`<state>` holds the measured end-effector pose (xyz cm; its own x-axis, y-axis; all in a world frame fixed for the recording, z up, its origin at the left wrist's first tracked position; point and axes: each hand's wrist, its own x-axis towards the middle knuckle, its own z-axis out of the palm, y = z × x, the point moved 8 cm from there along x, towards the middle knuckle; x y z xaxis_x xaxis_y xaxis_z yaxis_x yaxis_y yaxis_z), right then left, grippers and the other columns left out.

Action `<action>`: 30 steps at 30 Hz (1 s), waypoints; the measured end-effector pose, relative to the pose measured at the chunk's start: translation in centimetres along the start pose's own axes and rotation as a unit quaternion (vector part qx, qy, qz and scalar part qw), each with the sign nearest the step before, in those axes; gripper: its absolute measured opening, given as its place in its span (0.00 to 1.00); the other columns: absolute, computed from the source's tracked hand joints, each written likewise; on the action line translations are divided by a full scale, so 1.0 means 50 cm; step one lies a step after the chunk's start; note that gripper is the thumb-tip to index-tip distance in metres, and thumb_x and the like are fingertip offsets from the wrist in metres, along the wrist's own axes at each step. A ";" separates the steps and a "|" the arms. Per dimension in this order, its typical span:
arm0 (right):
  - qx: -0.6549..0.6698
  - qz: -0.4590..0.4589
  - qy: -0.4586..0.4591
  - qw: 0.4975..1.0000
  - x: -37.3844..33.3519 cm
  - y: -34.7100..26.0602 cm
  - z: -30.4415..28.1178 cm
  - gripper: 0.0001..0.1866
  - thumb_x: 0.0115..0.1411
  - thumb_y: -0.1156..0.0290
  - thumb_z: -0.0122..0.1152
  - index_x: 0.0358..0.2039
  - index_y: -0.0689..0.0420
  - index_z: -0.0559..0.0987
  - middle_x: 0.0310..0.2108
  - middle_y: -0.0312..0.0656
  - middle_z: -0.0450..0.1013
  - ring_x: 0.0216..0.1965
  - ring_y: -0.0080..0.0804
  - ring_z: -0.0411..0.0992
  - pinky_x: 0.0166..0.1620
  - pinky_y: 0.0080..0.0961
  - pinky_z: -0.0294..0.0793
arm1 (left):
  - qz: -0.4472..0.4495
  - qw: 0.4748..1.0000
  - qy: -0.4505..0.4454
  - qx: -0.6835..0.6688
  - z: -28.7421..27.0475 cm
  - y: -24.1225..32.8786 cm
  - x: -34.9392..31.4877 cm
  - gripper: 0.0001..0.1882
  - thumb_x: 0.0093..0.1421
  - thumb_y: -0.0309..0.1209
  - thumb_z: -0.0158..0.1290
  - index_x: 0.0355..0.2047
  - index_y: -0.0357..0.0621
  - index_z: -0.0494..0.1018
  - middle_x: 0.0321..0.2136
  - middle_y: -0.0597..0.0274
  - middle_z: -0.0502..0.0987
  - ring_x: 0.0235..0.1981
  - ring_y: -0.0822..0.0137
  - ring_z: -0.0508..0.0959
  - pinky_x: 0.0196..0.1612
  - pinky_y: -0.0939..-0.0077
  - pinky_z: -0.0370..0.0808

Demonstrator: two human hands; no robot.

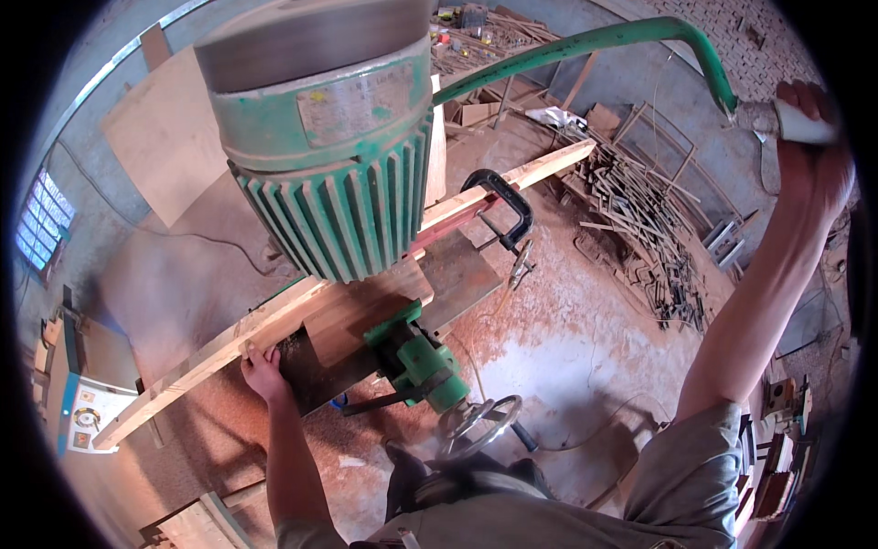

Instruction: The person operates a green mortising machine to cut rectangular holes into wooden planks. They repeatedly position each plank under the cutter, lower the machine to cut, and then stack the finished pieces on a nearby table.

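"Item one, and its place?"

"Long, pale, square-edged wooden beam [219, 359]. Lies just beyond the left hand [263, 373], touching its fingertips. Long axis on a slant: one end near and left of that hand, the other far off to its right, the middle stretch partly hidden by a green ribbed metal motor [334, 201]."

"Nearer hand?"

"The left. Right hand [812, 165] raised, off to the right, well apart from the beam."

"Condition of each?"

"Left: fingers bent, tips against the beam's near side; pinching or merely pressing, cannot tell. Right: fingers curled around a white cylindrical handle [803, 126], fitted to the end of a curved green metal lever [622, 38]."

"To the right of the left hand?"

"Flat brown wooden block [366, 316], near the hand, alongside the beam, over a dark flat surface [315, 380]. Farther right and closer to the body: green metal vise [444, 389], one round silver handwheel [476, 428] beside it."

"Left of the right hand?"

"Black metal C-clamp [514, 195], at the beam's far stretch, apart from both hands. Also a heap of thin brown wooden strips [640, 229], lower than the right hand."
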<state>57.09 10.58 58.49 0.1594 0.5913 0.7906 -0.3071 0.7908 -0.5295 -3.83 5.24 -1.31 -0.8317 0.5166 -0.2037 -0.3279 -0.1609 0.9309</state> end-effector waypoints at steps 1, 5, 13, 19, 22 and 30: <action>-0.015 -0.020 0.030 0.999 -0.010 -0.005 -0.004 0.10 0.48 0.67 0.56 0.22 0.59 0.67 0.18 0.38 0.54 0.24 0.29 0.54 0.35 0.31 0.56 | 0.000 1.000 -0.003 -0.003 0.002 0.001 -0.001 0.19 0.60 0.39 0.49 0.45 0.37 0.62 0.37 0.58 0.72 0.32 0.66 0.76 0.34 0.76 0.75; 0.037 0.000 -0.005 0.999 -0.043 -0.010 -0.025 0.10 0.49 0.69 0.54 0.20 0.58 0.64 0.19 0.38 0.53 0.24 0.30 0.53 0.36 0.33 0.56 | 0.002 1.000 0.001 -0.004 0.009 0.004 -0.006 0.20 0.60 0.39 0.49 0.45 0.36 0.62 0.37 0.56 0.72 0.33 0.65 0.77 0.35 0.75 0.76; 0.063 -0.024 0.019 0.998 -0.118 -0.004 -0.067 0.17 0.45 0.68 0.62 0.22 0.57 0.61 0.21 0.37 0.53 0.25 0.29 0.54 0.36 0.33 0.55 | -0.002 1.000 0.006 0.009 0.006 0.007 -0.010 0.20 0.61 0.38 0.48 0.45 0.35 0.61 0.38 0.55 0.71 0.34 0.64 0.76 0.37 0.73 0.75; 0.083 -0.040 0.068 0.993 -0.183 -0.002 -0.104 0.18 0.42 0.67 0.68 0.21 0.55 0.63 0.20 0.33 0.53 0.24 0.26 0.54 0.36 0.31 0.54 | -0.002 1.000 0.007 0.011 0.013 0.015 -0.018 0.19 0.62 0.38 0.47 0.45 0.35 0.61 0.38 0.55 0.71 0.34 0.64 0.76 0.37 0.72 0.75; 0.080 -0.034 0.046 0.995 -0.203 0.000 -0.138 0.19 0.44 0.60 0.69 0.23 0.52 0.65 0.19 0.30 0.55 0.24 0.25 0.56 0.37 0.32 0.55 | -0.002 1.000 0.008 0.014 0.013 0.017 -0.020 0.19 0.61 0.38 0.47 0.45 0.35 0.61 0.38 0.55 0.71 0.34 0.63 0.76 0.37 0.72 0.75; 0.072 -0.060 0.056 0.994 -0.301 0.006 -0.163 0.17 0.46 0.57 0.68 0.24 0.49 0.67 0.19 0.28 0.57 0.23 0.22 0.56 0.35 0.28 0.55 | -0.003 1.000 0.019 0.018 0.018 0.012 -0.020 0.20 0.60 0.38 0.49 0.45 0.35 0.62 0.37 0.55 0.72 0.32 0.65 0.76 0.35 0.76 0.77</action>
<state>62.23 3.18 43.91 0.3046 0.5138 0.8020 -0.4091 0.8310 -0.3770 -2.79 5.38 -0.28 -0.8466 0.4845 -0.2205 -0.3176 -0.1272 0.9397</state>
